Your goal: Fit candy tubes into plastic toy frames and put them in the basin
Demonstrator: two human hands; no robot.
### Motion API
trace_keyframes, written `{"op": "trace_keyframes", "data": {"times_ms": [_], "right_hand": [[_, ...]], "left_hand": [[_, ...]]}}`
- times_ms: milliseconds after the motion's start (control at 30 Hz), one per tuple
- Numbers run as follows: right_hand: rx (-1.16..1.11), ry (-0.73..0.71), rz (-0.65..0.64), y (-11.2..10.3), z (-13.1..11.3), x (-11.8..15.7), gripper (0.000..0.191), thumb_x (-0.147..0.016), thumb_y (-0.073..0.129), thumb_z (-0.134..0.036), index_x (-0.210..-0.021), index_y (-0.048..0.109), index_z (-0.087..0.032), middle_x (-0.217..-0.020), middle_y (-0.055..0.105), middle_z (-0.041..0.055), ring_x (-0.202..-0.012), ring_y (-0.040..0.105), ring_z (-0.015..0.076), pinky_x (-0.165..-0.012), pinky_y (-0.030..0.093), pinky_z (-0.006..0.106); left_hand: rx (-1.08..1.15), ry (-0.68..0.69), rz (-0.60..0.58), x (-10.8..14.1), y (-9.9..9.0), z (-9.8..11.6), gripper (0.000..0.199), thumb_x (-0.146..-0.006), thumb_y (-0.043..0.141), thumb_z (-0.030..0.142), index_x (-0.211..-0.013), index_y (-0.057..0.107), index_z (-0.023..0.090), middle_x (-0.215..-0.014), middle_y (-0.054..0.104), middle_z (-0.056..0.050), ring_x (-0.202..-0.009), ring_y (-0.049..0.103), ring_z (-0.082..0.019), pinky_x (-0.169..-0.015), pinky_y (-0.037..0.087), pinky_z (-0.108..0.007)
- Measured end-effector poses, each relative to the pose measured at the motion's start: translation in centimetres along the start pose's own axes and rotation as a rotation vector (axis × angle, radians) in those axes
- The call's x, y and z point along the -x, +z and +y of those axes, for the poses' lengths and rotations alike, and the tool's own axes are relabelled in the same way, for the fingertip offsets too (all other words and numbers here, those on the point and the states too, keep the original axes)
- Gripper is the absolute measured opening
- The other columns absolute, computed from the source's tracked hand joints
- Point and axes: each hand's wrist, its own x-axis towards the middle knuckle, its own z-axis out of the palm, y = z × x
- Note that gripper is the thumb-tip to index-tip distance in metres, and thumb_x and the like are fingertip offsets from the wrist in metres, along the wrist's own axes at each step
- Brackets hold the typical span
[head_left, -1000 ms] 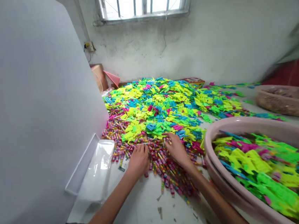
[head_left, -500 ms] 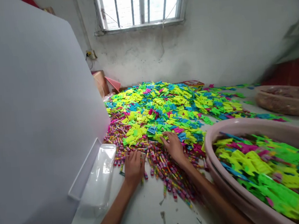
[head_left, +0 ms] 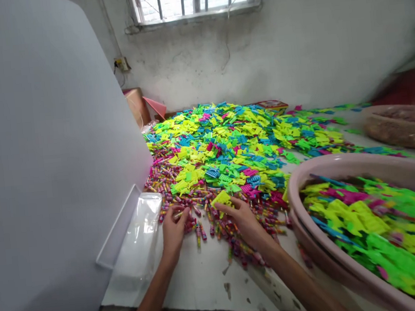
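I see the right hand (head_left: 238, 213) pinching a yellow piece (head_left: 221, 198) at the near edge of the heap (head_left: 209, 138), its long axis unclear to me. The left hand (head_left: 173, 227) is curled, thumb near forefinger; I cannot tell whether it holds anything. Between them, two sticks (head_left: 198, 235) on the table (head_left: 193, 281) point towards me, their print too small to read.

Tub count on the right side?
2 visible: a large pink tub at the near right, holding coloured pieces, and another tub behind it at the right edge. One more may be nested, mostly hidden, under the near one.
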Motion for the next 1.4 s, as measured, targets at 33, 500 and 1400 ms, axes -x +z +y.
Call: {"op": "trace_keyframes", "data": {"times_ms": [33,500,1400], "right_hand": [[-0.038,0.054,-0.029,0.3,0.0,0.6,0.048,-0.07,0.076,-0.055,-0.095,0.069,-0.015,-0.088,0.069,0.0067,-0.07,0.063,0.0187,-0.059,0.048,0.027],[0.155,0.126,-0.216,0.1,-2.0,4.4,0.04,-0.079,0.07,-0.051,-0.099,0.063,-0.017,-0.064,0.06,-0.0022,-0.053,0.057,0.0136,-0.044,0.04,0.021],[0.16,0.113,-0.173,0.1,-0.1,6.5,0.052,-0.085,0.058,-0.062,-0.058,0.055,-0.017,-0.047,0.051,-0.0013,-0.043,0.047,0.0104,-0.043,0.037,0.022]], "left_hand": [[0.025,-0.011,-0.018,-0.1,-0.1,0.1,0.037,-0.085,0.059,0.054,-0.093,0.052,0.018,-0.071,0.068,-0.002,-0.063,0.068,-0.018,-0.055,0.052,-0.025],[0.091,0.019,-0.411,3.2,-2.2,7.6,0.033,-0.093,0.054,0.044,-0.111,0.065,0.019,-0.095,0.067,-0.005,-0.076,0.062,-0.015,-0.064,0.051,-0.024],[0.134,-0.013,-0.273,8.0,-2.1,7.7,0.026,-0.094,0.056,0.038,-0.111,0.064,0.02,-0.087,0.061,-0.003,-0.07,0.057,-0.01,-0.06,0.047,-0.02]]}}
